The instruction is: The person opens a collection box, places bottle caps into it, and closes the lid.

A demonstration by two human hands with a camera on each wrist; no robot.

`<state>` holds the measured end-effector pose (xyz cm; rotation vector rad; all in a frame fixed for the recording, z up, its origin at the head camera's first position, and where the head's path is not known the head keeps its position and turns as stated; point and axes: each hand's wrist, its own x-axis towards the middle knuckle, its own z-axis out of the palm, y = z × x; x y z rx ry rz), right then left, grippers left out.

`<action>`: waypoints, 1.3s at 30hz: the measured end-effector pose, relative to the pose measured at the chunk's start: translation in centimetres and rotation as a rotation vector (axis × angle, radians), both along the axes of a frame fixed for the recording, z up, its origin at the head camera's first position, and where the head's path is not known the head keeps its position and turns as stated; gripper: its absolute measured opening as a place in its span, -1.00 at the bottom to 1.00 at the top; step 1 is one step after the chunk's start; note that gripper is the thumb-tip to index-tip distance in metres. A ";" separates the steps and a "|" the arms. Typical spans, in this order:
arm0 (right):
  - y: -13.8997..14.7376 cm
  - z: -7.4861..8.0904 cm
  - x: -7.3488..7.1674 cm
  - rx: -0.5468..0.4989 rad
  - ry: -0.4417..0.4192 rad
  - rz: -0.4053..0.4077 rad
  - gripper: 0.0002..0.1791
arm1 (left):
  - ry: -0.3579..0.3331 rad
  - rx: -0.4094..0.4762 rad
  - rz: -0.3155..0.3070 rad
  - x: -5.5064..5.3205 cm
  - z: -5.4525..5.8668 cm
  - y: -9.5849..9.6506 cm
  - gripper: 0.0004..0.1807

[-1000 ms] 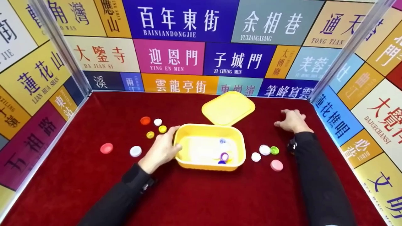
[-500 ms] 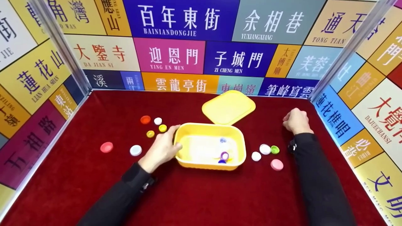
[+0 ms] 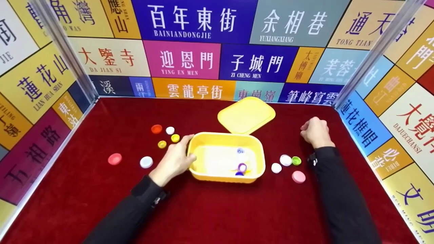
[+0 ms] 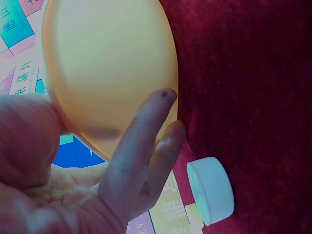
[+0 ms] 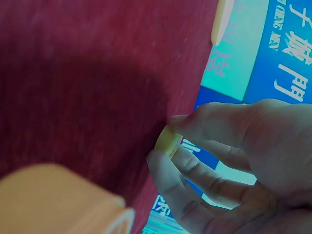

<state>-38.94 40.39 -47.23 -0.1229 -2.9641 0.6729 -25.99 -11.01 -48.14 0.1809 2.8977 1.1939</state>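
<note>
My left hand grips the left end of a yellow plastic container, its thumb at the rim and fingers along the outer wall. Inside lie a purple-ringed cap, a blue cap and other small pieces, partly lost in glare. Toward the back right, my right hand pinches a small yellow bottle cap between thumb and finger, low over the cloth; the head view hides this cap. Beside the left hand, a white cap stands on the cloth.
Behind the container lies its yellow lid. Right of it are white caps, a green cap and a pink cap. Several more surround the left hand, including a red one. Printed panels wall the red cloth.
My right hand's spread fingers have closed on the yellow cap, and the hand has then shifted slightly left. The left hand and the container have stayed in place.
</note>
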 end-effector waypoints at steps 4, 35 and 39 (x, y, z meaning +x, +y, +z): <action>-1.1 0.3 0.6 -0.015 0.020 0.013 -0.74 | -0.003 0.000 0.001 0.0 0.0 0.0 -0.19; -15.0 5.0 11.3 -0.082 0.199 0.497 -0.81 | 0.033 0.030 -0.044 -0.7 -1.3 -0.7 -0.18; -16.8 4.2 11.9 -0.043 0.191 0.589 -0.83 | -0.004 0.003 -0.016 0.1 0.1 0.0 -0.18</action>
